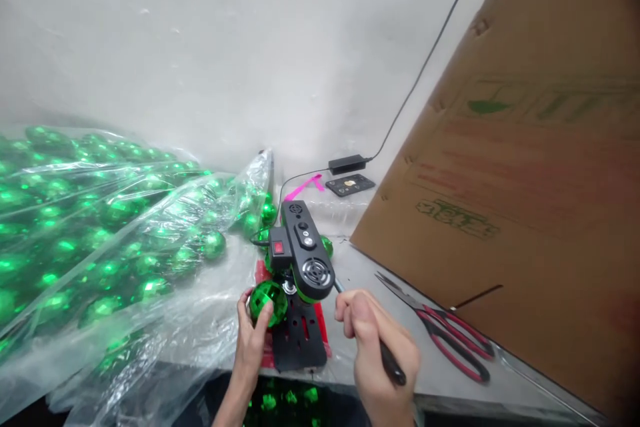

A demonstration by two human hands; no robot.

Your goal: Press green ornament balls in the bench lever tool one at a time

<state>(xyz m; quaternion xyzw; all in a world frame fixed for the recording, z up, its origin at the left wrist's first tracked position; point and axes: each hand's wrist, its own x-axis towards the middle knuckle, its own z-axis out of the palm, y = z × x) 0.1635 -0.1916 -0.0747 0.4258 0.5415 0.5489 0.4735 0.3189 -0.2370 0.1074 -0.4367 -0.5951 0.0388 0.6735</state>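
A shiny green faceted ball [267, 300] sits in the fingers of my left hand [250, 337], thumb at its front. It is against the front left of a black machine [306, 240] with two round grilles and a red rocker switch [279, 247]. Under the machine lies a slotted black base plate [299, 340]. My right hand [383, 350] is closed around a black-handled metal rod [393, 363]. The rod's metal end reaches the machine's right side; whether it is attached there, I cannot tell.
Clear plastic bags [125, 213] full of green balls cover the left side. Red-handled scissors [450, 333] lie at right, beside a large cardboard box [500, 180]. Behind the machine are a power adapter [347, 163], a dark phone-like slab [350, 185] and a pink strip [303, 187].
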